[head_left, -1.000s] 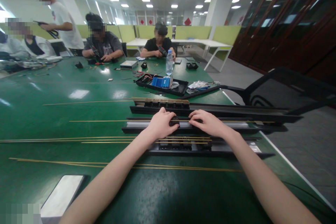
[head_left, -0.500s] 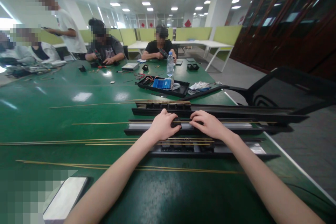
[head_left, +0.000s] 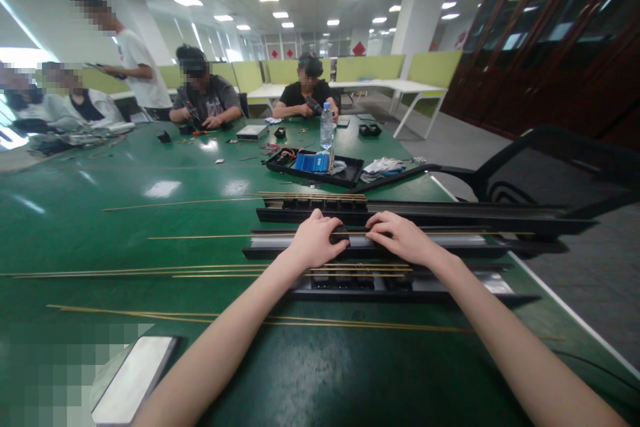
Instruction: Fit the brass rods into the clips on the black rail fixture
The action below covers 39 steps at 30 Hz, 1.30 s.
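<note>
My left hand (head_left: 319, 241) is curled round a small black block (head_left: 341, 235) in the middle black channel (head_left: 280, 252), which has a pale inner floor. Just to the right, my right hand (head_left: 399, 237) has its fingers bent down over the same channel, with a second dark block (head_left: 384, 234) partly showing between thumb and fingers. A thin brass rod (head_left: 200, 237) runs lengthwise along this channel and passes by both hands. Closer to me, another channel (head_left: 425, 295) carries several black blocks with brass rods (head_left: 220, 271) lying over them, partly behind my left forearm.
Behind lies a third black channel (head_left: 450, 212) with blocks and rods. Loose rods (head_left: 350, 325) lie in front. Farther back are a black tray (head_left: 350, 177), a water bottle (head_left: 327, 127) and gloves (head_left: 383, 168). A chair (head_left: 550, 160) stands right; co-workers sit across the table.
The whole view has shifted slightly right and down. My hands keep the same hold and place on the middle channel.
</note>
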### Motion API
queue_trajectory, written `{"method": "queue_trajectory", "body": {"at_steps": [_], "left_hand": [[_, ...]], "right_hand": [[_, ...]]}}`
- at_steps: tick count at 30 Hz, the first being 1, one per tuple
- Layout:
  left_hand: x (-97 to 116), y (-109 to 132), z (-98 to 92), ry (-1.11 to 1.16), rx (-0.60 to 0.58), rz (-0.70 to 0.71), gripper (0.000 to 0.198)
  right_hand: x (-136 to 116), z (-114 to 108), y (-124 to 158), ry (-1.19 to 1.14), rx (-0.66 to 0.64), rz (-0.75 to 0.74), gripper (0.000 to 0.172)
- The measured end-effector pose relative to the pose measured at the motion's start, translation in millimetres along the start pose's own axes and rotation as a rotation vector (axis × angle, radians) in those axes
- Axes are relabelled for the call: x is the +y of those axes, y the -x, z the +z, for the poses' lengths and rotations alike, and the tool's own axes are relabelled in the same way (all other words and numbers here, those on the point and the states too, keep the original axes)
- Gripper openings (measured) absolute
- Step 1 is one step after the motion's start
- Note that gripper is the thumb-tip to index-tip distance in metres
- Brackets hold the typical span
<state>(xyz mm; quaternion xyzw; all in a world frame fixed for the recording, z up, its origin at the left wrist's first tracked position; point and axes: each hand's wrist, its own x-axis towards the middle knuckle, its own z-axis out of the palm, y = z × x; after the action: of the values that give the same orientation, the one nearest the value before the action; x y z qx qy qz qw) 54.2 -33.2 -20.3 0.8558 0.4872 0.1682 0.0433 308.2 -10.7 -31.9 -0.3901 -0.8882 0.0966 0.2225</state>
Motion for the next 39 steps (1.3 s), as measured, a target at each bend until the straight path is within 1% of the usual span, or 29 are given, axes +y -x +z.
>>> {"method": "queue_trajectory", "body": {"at_steps": [11,20,30,39], "left_hand": [[3.6,-0.2,-1.8,-0.001,-0.005,0.003,0.040],[2.4,-0.1,1.4,-0.015,0.021,0.021,0.038],[2.7,-0.3,1.3,-0.008,0.019,0.024,0.039],[2.2,-1.1,2.3,0.003,0.010,0.020,0.040]], "right_hand": [[-2.9,2.1,1.3,0.037,0.025,0.010,0.032],[-4.6,2.5,1.9,0.075,0.029,0.008,0.034],[-5.9,2.1,3.4,0.077,0.027,0.017,0.031],[-4.2,4.8,2.9,0.095,0.034,0.012,0.033]]}}
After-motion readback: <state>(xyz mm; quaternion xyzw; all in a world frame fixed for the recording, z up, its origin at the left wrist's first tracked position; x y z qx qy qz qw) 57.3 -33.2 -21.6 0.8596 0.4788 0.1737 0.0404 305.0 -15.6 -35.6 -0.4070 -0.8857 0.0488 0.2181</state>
